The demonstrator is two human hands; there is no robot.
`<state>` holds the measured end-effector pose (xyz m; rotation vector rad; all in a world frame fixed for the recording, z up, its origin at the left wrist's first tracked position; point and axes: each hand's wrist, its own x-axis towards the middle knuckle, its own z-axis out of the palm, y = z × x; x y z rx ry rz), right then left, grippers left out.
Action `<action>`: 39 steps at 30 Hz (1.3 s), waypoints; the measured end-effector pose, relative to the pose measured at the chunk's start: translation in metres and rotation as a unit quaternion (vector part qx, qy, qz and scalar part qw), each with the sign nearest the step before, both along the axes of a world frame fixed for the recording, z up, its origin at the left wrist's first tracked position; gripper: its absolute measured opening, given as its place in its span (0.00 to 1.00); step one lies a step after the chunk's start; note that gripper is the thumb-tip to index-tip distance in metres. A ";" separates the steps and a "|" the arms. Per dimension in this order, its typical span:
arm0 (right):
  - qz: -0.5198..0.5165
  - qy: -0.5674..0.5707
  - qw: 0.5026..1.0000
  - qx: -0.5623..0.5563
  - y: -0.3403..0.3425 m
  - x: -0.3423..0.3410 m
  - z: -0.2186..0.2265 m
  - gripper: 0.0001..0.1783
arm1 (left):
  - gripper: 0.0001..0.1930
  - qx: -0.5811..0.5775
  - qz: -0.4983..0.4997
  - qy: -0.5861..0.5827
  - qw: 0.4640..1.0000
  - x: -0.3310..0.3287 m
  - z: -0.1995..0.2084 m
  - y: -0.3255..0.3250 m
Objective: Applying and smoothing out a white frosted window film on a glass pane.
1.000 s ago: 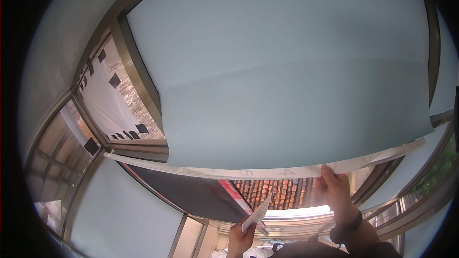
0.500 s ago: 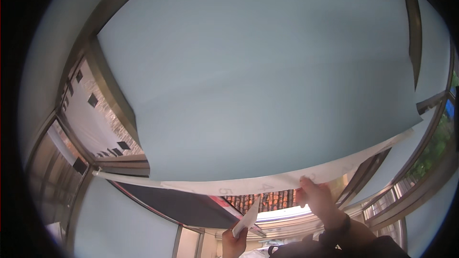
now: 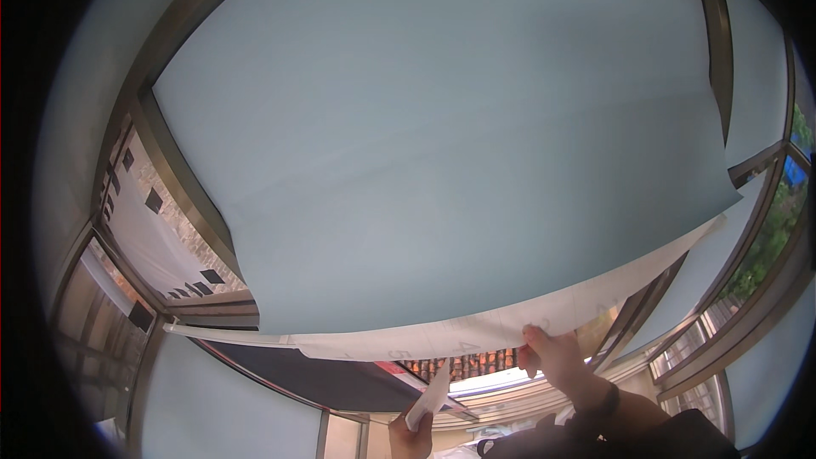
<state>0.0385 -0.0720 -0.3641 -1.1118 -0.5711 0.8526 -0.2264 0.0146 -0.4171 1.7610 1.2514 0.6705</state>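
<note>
A large pale blue sheet [image 3: 450, 161] fills most of the view, its lower edge hanging loose and curved. Along that edge runs a white backing strip [image 3: 365, 345] with faint printed marks. My right hand [image 3: 561, 365] pinches the strip's lower rim, right of the middle, with thumb and fingers closed on it. Lower and further left, my left hand [image 3: 410, 439] grips a thin white pointed piece [image 3: 429, 399] that sticks upward from the fingers. I cannot tell whether this piece joins the strip.
Metal frames [image 3: 189, 191] border the sheet at left and right. Below the strip, a dark panel [image 3: 310, 367] and an orange tiled roof [image 3: 480, 365] show through. Further pale blue panels [image 3: 229, 395] stand around. Greenery [image 3: 769, 246] appears outside at the right.
The view has tilted slightly, so the frames and sheet sit a little differently. Both hands keep their grips, and the sheet's edge hangs much as before.
</note>
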 end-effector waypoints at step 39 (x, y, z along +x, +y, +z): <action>0.026 0.047 0.996 0.073 -0.012 0.056 -0.042 0.13 | 0.22 0.787 0.006 0.095 0.609 0.178 0.287 0.063</action>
